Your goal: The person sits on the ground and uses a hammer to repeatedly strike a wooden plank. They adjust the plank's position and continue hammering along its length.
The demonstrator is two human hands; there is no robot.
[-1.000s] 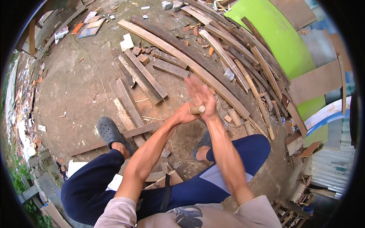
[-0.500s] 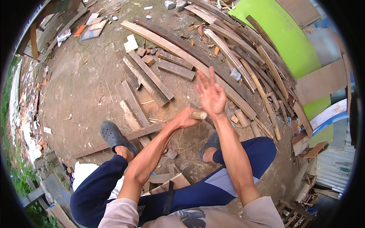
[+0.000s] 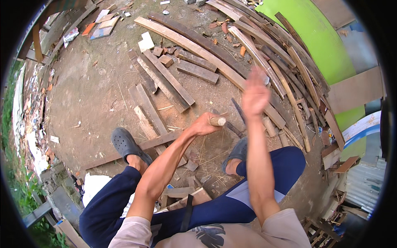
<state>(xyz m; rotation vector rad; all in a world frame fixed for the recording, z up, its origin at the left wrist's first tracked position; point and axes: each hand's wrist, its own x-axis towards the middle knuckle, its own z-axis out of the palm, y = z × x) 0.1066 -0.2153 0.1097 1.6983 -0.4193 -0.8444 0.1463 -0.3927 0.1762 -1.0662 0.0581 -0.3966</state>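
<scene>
My left hand (image 3: 202, 125) is wrapped round a round wooden handle (image 3: 218, 121), its pale cut end turned up toward me. Dark, narrow pieces (image 3: 238, 110) show just beyond the handle, though I cannot tell whether they belong to the same tool. To the right, my right hand (image 3: 255, 97) is raised in the air and holds nothing. Its fingers look stretched out, blurred by motion. Below and left of my left hand, a long brown plank (image 3: 120, 156) lies across other pieces, passing by my left clog (image 3: 123, 142).
Several sawn beams (image 3: 169, 78) lie on the dirt ahead, with small wood blocks (image 3: 166, 61) beside them. Long curved-looking planks (image 3: 194, 47) and a pile of poles (image 3: 285, 74) stretch along the right. A green panel (image 3: 314, 41) stands behind the pile. Wood offcuts (image 3: 180, 192) lie between my legs.
My right hand has swung to the right, away from the handle, and its fingers have blurred. The left hand keeps its hold on the handle. The view has shifted slightly.
</scene>
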